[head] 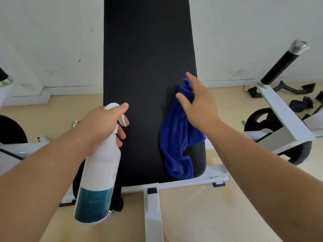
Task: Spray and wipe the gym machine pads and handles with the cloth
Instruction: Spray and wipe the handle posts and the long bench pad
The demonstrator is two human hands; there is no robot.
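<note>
A long black pad [146,67] of the gym machine rises in front of me on a white frame [183,185]. My left hand [103,126] grips a white spray bottle [99,175] by its neck, fingers at the trigger, nozzle towards the pad's lower left. A blue cloth [176,137] hangs crumpled against the pad's lower right side. My right hand [197,100] lies on the cloth's upper part with fingers spread, pressing it to the pad. A black handle [281,67] with a silver cap sticks up at the right.
White arms of the machine flank the pad on both sides, with black weight plates [262,121] low at right and at far left. Dark straps and small parts [300,103] lie on the beige floor at right. A white wall stands behind.
</note>
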